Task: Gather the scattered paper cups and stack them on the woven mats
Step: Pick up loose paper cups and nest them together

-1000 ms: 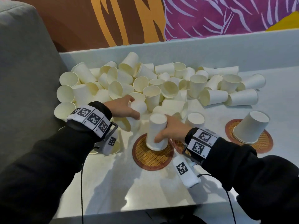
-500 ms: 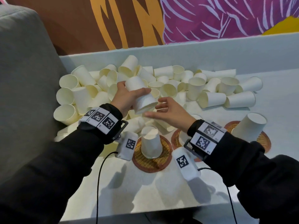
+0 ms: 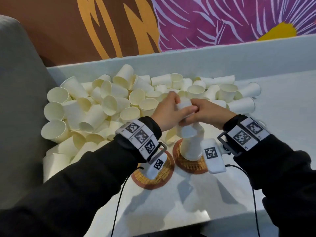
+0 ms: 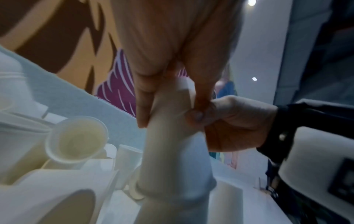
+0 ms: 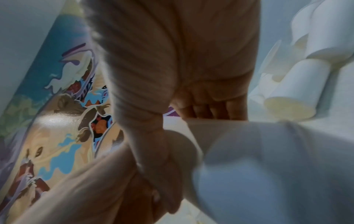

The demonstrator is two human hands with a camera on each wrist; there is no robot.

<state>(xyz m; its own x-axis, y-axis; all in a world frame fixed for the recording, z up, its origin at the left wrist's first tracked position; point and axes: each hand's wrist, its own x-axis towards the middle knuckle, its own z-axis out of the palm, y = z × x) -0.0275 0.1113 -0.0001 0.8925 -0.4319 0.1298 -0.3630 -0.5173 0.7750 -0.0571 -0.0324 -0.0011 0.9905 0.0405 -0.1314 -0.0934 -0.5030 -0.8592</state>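
Note:
An upside-down white paper cup is held by both hands. My left hand grips its left side and my right hand grips its right side near the top. Its rim sits over the top of another upside-down cup that stands on a round woven mat. In the left wrist view the held cup runs down between my left fingers onto the cup below. The right wrist view shows the held cup blurred under my right hand.
A big pile of loose paper cups fills the back left of the white table. A second woven mat lies at the front left, half hidden by my left wrist. A grey cushion borders the left.
My left hand carried the cup from above the pile down to the cup on the mat. My right hand, open before, now grips that cup too.

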